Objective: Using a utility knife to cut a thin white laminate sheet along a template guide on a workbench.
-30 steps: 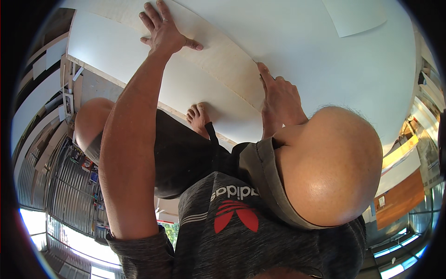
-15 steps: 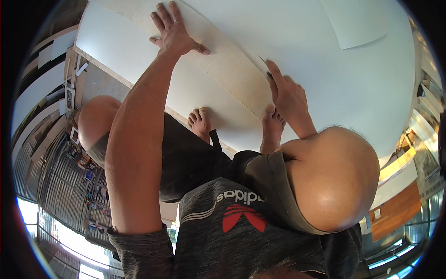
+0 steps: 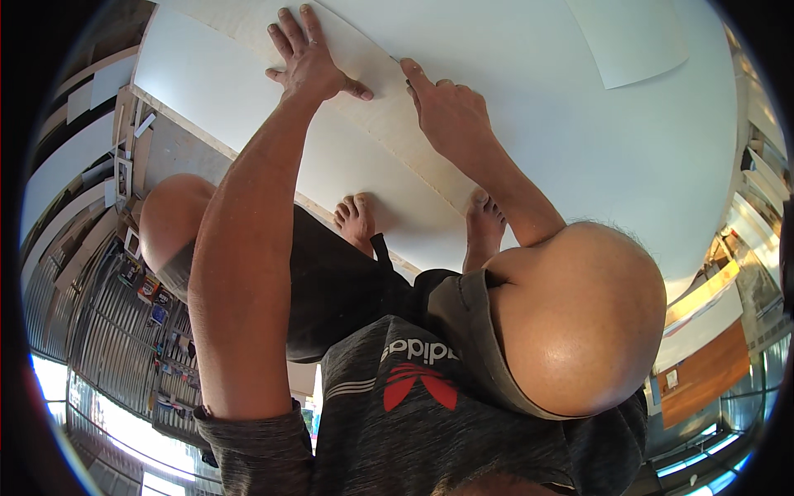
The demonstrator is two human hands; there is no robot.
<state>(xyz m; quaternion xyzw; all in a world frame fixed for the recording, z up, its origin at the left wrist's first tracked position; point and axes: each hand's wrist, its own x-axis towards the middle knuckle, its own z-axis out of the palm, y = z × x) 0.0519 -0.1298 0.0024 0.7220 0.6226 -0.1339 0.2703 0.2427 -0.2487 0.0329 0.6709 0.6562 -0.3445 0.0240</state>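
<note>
My left hand (image 3: 308,70) lies flat with fingers spread on a long pale wooden strip (image 3: 390,116). The strip runs diagonally across a large white sheet (image 3: 579,157). In my right hand (image 3: 453,117) is a thin-bladed knife (image 3: 395,59), its tip at the strip's right-hand edge. The index finger stretches forward along the knife, and most of its handle is hidden under the hand. My bare feet rest on the lower part of the work, one (image 3: 356,217) on the white surface and the other (image 3: 486,223) by the strip's near end.
A loose white piece (image 3: 633,41) lies on the sheet at the far right. Stacked boards and frames (image 3: 99,91) stand along the left side. A brown panel (image 3: 703,376) leans at the lower right. Shelves with small goods (image 3: 169,331) are at the lower left.
My right hand has moved up and to the left along the strip's edge with the knife, closer to my left hand. The left hand stays in place on the strip.
</note>
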